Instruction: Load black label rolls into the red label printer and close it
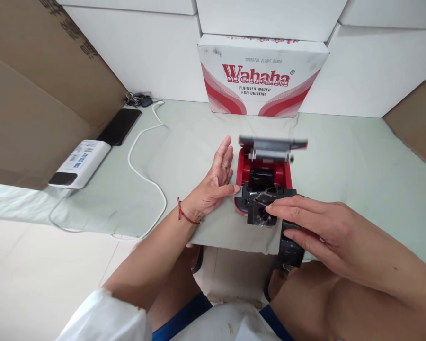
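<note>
A small red and black label printer (290, 175) sits near the table's front edge with its lid (273, 143) raised; the lid is blurred. A glossy black strip (261, 215), creased and shiny, comes out of its inside over the front edge. My right hand (317, 227) has its fingertips pressed on this strip, thumb lower down. More of the black strip (291, 248) hangs below, past the table edge. My left hand (218, 182) stands at the printer's left side, fingers stretched out, thumb touching the front left corner.
A pale green cloth (188, 142) covers the table. On the left lie a white device (83, 161), a black phone (122, 125), keys (138, 98) and a white cable (129, 156). A Wahaha water carton (262, 78) stands behind, against white boxes (138, 47); brown cardboard (39, 94) flanks the left.
</note>
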### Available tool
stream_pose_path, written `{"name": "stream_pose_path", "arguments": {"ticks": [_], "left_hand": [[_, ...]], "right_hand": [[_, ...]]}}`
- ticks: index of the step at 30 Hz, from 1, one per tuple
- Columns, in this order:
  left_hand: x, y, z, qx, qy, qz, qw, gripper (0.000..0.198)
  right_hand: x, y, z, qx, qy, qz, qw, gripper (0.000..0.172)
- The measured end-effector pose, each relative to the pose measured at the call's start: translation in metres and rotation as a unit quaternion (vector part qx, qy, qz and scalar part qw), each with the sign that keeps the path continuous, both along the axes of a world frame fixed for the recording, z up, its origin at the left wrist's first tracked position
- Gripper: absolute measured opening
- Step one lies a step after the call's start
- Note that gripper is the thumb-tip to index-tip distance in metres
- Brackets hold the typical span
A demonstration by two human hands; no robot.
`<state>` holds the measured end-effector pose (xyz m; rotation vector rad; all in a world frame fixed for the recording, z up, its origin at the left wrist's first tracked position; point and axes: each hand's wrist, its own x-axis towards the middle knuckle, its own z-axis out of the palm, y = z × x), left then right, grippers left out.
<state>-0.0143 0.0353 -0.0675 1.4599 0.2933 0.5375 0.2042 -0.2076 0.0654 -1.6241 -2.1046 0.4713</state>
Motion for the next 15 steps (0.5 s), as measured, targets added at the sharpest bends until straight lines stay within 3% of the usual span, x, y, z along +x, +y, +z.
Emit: {"name": "stream_pose_path", "arguments": {"ticks": [4,6,11,13,15], "left_hand": [[0.003,-0.003,0.004,0.014,0.003,0.009,1.000,0.125],[0.004,-0.007,0.009,0.032,-0.015,0.022,0.999,0.115],[0.007,-0.017,0.021,0.045,-0.012,0.063,0.997,0.096],[0.007,-0.020,0.023,0.045,-0.022,0.066,0.997,0.091],[0.007,-0.021,0.023,0.054,-0.034,0.065,0.996,0.086]], "right_hand": [[-0.011,0.007,-0.007,0.018,-0.055,-0.026,0.998,0.057],[-0.015,0.014,-0.008,0.042,-0.059,-0.044,0.996,0.050],[-0.030,0.034,-0.007,0.131,0.041,-0.113,0.984,0.034],[-0.034,0.041,-0.007,0.189,0.134,-0.214,0.949,0.024],[-0.028,0.043,-0.007,0.250,0.217,-0.329,0.884,0.023]]}}
